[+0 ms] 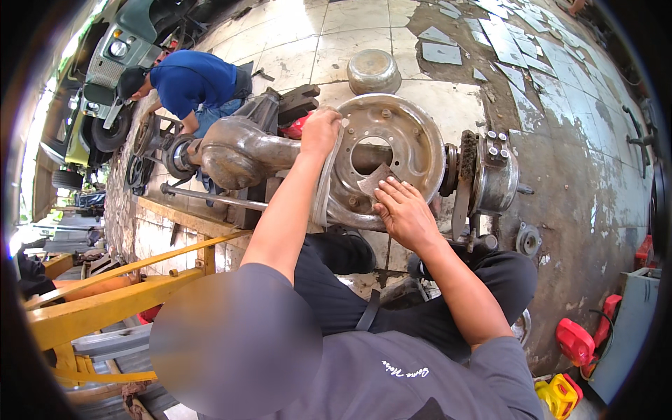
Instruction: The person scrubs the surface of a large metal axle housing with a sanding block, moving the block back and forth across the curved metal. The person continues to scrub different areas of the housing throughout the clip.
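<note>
Left hand: fingers bent, closed over the upper-left rim of a round, dull brown-grey metal plate with a large centre hole; some fingertips hidden. Right hand: fingers nearly straight, close together, laid flat rather than gripping, over a small grey-brown sheet of abrasive-looking paper on the plate's face. Sheet sticks out to the left of these fingers, by the centre hole; cannot tell if the thumb pinches it. Plate sits under the right fingers, rim in the left.

Just left of the left fingers: small red object, partly hidden. Farther left: bulbous grey metal axle housing. Beyond both hands' fingers: round silvery metal pan-like part on floor. Right of the right fingers: dark-bristled brush with flat handle, then studded cylindrical metal hub. Far left: co-worker in blue shirt, bent over.
</note>
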### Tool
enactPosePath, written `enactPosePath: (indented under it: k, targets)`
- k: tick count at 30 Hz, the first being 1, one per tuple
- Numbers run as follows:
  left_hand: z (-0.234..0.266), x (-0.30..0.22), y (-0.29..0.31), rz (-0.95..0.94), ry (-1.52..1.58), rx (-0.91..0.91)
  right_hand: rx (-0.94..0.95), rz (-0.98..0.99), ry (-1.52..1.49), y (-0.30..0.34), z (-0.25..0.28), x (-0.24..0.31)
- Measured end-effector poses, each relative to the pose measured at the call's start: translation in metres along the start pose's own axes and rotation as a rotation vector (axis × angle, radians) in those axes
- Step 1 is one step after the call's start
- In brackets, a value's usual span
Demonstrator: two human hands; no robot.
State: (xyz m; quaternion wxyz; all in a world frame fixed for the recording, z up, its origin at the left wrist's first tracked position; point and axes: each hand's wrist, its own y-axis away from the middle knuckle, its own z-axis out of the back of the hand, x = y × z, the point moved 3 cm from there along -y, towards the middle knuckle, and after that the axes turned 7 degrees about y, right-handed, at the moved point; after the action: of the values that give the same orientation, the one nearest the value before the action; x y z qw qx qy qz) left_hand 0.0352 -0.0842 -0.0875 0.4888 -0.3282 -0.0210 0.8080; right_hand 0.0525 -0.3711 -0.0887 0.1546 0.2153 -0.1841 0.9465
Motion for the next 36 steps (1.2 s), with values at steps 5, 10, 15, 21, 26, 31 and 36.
enactPosePath:
  k: [5,10,15,21,26,31,36]
  targets:
    - [-0.01,-0.012,0.019,-0.048,-0.238,0.176,0.026,-0.021,0.004,0.003,0.005,-0.002]
    - [0.008,-0.015,0.056,0.094,-0.288,0.253,0.023,-0.012,0.012,0.004,0.001,-0.002]
    - [0.029,-0.02,0.068,0.121,-0.275,0.437,-0.036,0.008,0.015,0.0,0.001,-0.002]
    - [0.053,-0.01,0.051,0.273,-0.069,0.602,-0.015,0.004,-0.048,0.002,0.0,-0.006]
    - [0.032,0.005,0.048,-0.031,-0.119,0.246,-0.024,0.008,-0.021,0.003,0.002,-0.003]
    - [0.026,-0.024,0.056,-0.154,-0.492,0.436,-0.001,-0.005,-0.019,0.005,0.004,-0.007]
    - [0.035,-0.021,0.075,-0.071,-0.404,0.481,0.024,-0.014,-0.009,0.004,0.005,-0.005]
